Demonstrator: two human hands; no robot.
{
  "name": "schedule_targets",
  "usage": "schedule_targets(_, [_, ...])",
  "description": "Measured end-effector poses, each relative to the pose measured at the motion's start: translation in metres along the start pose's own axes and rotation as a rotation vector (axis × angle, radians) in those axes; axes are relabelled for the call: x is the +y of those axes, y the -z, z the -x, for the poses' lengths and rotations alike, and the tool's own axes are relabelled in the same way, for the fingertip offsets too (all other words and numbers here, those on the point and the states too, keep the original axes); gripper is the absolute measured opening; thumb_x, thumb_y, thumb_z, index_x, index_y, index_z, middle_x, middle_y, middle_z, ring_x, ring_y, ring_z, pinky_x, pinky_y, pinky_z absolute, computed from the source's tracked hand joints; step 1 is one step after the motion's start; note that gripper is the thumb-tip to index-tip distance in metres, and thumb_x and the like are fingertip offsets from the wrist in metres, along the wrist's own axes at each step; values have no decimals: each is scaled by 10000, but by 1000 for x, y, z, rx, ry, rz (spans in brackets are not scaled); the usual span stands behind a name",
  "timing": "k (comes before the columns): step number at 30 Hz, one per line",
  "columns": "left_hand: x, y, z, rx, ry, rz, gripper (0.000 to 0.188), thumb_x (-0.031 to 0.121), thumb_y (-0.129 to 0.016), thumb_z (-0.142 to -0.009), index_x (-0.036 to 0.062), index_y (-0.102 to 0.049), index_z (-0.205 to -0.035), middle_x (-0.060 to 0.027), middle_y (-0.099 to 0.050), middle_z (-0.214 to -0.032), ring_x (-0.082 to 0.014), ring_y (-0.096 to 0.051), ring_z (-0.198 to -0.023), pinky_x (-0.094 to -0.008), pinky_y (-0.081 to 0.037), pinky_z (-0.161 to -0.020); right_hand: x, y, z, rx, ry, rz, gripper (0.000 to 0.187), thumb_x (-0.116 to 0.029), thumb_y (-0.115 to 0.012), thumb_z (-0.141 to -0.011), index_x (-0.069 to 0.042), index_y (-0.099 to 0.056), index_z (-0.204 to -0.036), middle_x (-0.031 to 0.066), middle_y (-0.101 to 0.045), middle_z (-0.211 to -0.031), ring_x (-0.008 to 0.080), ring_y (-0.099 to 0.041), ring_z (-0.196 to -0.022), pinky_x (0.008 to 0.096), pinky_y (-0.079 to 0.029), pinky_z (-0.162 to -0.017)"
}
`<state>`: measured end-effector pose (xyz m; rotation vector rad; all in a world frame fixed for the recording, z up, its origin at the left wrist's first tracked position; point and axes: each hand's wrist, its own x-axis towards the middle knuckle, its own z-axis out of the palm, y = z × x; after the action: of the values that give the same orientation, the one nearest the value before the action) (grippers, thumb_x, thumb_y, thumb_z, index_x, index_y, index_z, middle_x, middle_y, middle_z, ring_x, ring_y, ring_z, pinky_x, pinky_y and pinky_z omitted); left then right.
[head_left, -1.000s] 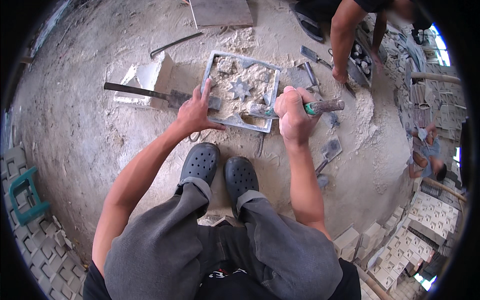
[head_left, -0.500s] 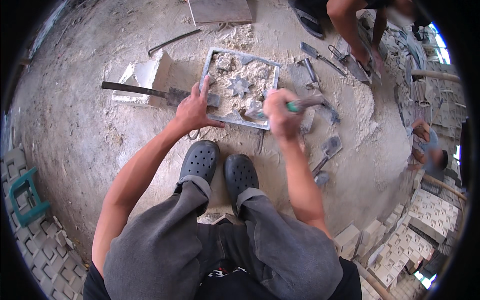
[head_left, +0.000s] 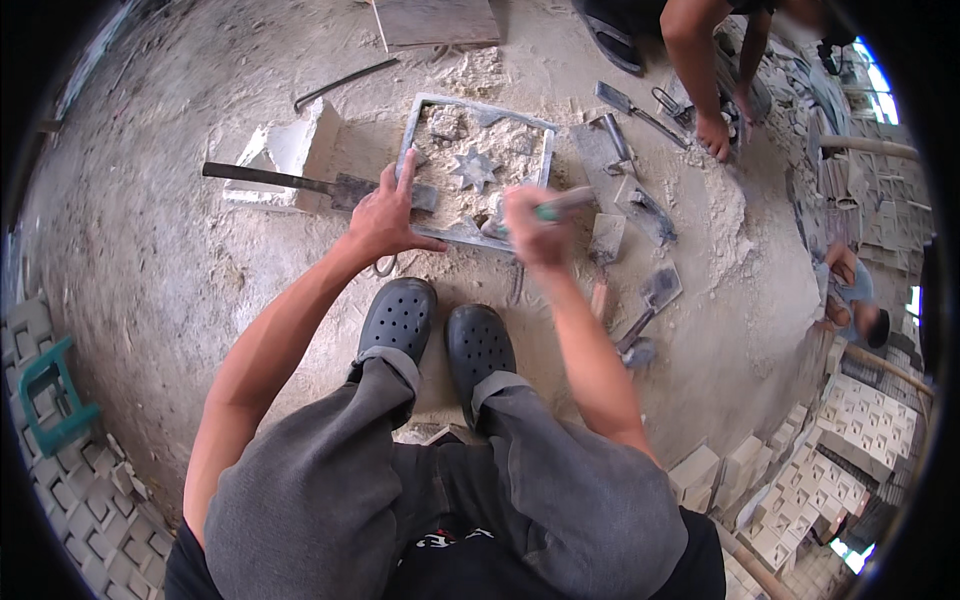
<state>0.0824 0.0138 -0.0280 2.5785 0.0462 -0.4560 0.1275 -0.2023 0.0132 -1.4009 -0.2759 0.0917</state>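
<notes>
A square metal frame lies on the dusty ground before my feet, filled with pale crumbly material. At its middle sits a grey eight-pointed star. My left hand, fingers spread, rests at the frame's left side, by the blade of a flat long-handled tool. That tool's handle lies across a broken white block. Over the frame's lower right corner, my right hand is closed around a tool with a brownish handle and a green band. Motion blurs this tool, and its working end cannot be made out.
Right of the frame lie several trowels, one a small trowel, and a scraper. A bent metal rod and a board lie beyond. Another person crouches at the upper right. A teal stool stands far left.
My right hand has moved left with the banded tool, uncovering a trowel beside it. My left hand stays in place. At upper right, the other person's limbs have shifted.
</notes>
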Motion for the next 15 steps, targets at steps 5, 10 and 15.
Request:
schedule_targets(5, [-4,0,-2,11,-8,-21,1574,681,-891,-494,36,49,-1579,-321,-339,-1464,-498,-535,-1234,-509,-505,-997,17,18,-11,-18,-93,77,397,-96,-592,-915,-135,-474,-538,-18,-463,-489,44,-424,-429,255,-297,-370])
schedule_targets(10, [-8,0,-1,29,-6,-37,1561,657,-899,-510,37,53,-1580,-323,-331,-1473,-507,-527,-1240,-513,-508,-987,-24,34,-20,-4,39,-130,389,-65,-546,-945,-129,-450,-574,-27,-427,-516,55,-348,-441,265,-257,-410])
schedule_targets(15, [5,-1,-5,19,-11,-25,1557,683,-887,-501,35,28,-1582,-330,-334,-1473,-493,-546,-1232,-496,-496,-1010,48,38,13,59,-157,18,393,-103,-575,-951,-126,-449,-579,-33,-412,-516,62,-341,-435,266,-253,-419])
